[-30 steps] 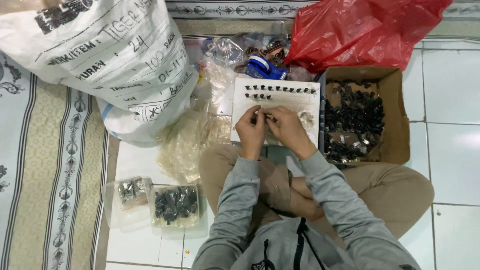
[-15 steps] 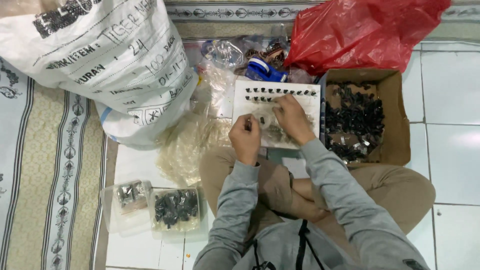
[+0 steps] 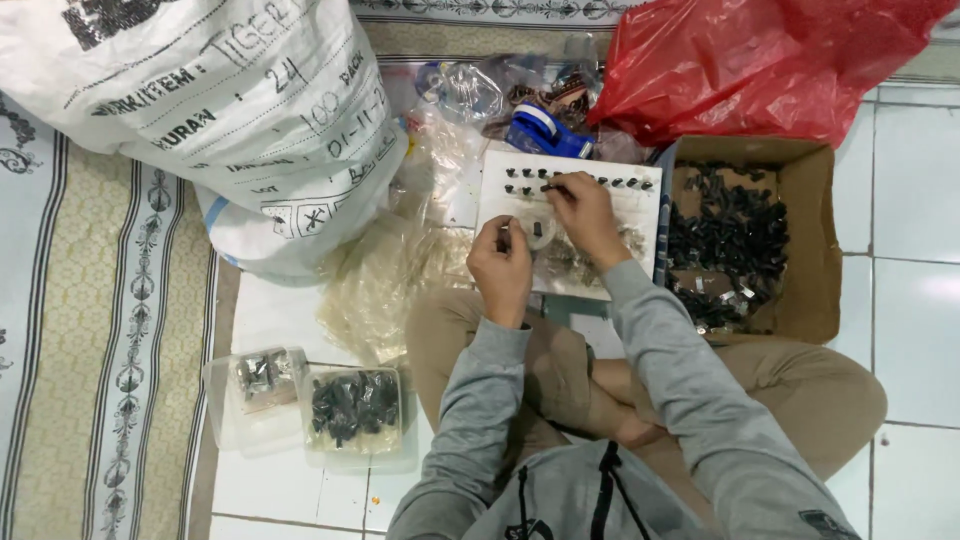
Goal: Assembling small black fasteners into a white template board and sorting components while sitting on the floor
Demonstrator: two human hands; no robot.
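The right hand [image 3: 585, 215] reaches up to the top of the white board [image 3: 640, 215], and its grip pinches a small black part [image 3: 546, 187] in the row of small black parts [image 3: 610, 181] there. The left hand [image 3: 503, 262] sits just at 7 o'clock from it, over the near edge of the board, its grip clenched around a small thing [image 3: 504, 235] too tiny to tell. The board rests by the person's crossed legs on the tiled floor [image 3: 910, 330]. At 3 o'clock from the board is a cardboard box [image 3: 815, 250] full of black parts. At 12 o'clock lie a blue tape roll [image 3: 540, 132] and a red plastic bag [image 3: 760, 65]. At 9 o'clock are clear plastic bags [image 3: 385, 285] and a big white sack [image 3: 220, 110]. At 8 o'clock, near the rug [image 3: 90, 330], sit two clear tubs [image 3: 310, 405] with parts inside.
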